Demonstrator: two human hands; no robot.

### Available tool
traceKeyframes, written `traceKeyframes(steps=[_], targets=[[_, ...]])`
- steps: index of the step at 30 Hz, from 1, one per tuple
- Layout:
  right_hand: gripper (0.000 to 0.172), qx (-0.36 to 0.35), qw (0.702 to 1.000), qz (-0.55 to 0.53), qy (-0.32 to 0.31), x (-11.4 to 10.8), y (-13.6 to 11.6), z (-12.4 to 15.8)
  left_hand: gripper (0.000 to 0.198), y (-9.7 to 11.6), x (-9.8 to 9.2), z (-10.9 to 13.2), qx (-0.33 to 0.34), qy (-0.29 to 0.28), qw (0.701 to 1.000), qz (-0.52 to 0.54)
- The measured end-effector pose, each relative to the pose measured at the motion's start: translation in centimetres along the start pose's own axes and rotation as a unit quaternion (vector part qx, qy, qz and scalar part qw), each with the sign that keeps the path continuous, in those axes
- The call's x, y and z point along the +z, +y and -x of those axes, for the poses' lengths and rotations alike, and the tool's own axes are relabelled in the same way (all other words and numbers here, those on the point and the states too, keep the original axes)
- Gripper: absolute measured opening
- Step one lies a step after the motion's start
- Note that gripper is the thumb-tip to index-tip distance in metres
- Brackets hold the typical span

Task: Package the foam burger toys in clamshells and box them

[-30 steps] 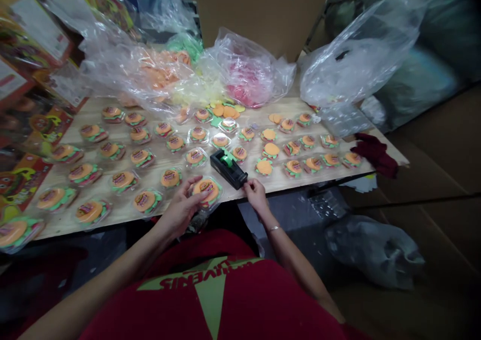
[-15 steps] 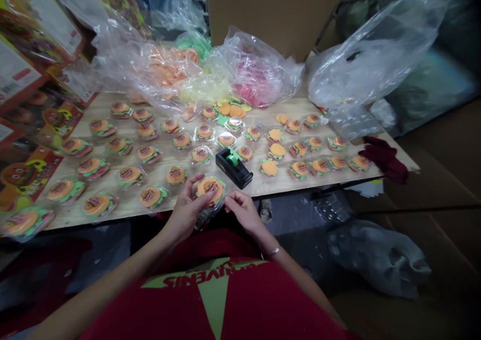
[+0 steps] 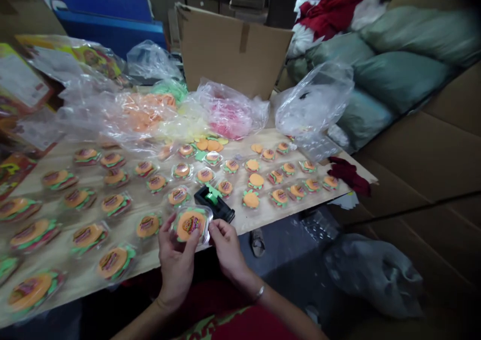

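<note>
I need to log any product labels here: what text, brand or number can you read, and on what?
None is legible.
Label on the burger-shaped pack held in the left hand and right hand: blurred.
Print on the red shirt: cut off, unreadable.
Printed cards at left: blurred.

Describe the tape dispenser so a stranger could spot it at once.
Start at the wooden table and go to its near edge. The tape dispenser sits there, just beyond the right hand. It is the only black block with a green roll among the orange packs.
</note>
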State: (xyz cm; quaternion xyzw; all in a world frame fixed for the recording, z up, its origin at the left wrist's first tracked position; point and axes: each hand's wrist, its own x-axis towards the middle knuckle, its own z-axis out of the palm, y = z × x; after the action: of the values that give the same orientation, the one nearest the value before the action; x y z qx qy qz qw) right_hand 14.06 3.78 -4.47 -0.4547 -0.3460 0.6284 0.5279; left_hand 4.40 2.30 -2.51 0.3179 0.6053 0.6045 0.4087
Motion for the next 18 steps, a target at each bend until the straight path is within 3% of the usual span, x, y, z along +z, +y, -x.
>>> traceKeyframes(steps=[7,10,12,14,16,18], targets=[[0.018,-0.045,0.999,0.009,0.018,0.4,-0.6,-2.4,0.074,-0.3,1.7,-2.2,-0.027,0.014,0.999,-0.01],[0.02,-0.013,0.998,0.043,-0.049,-1.1,-0.6,-4.8,0.071,-0.9,1.9,-4.1,-0.045,-0.009,0.999,-0.013],[0.021,0.008,0.988,0.123,-0.096,-2.8,-1.3,-7.5,0.072,-1.0,2.1,-6.0,-0.058,-0.036,0.998,0.007],[0.021,-0.027,0.95,0.305,-0.064,-5.0,-2.4,-10.7,0.071,-0.7,2.8,-8.6,-0.075,-0.067,0.995,0.021],[0.019,-0.094,0.85,0.516,0.036,-7.4,-3.7,-14.2,0.066,-0.1,4.1,-11.8,-0.092,-0.102,0.99,0.015],[0.018,-0.109,0.785,0.603,0.089,-9.4,-4.8,-17.7,0.061,0.6,6.4,-15.6,-0.087,-0.139,0.986,-0.014]])
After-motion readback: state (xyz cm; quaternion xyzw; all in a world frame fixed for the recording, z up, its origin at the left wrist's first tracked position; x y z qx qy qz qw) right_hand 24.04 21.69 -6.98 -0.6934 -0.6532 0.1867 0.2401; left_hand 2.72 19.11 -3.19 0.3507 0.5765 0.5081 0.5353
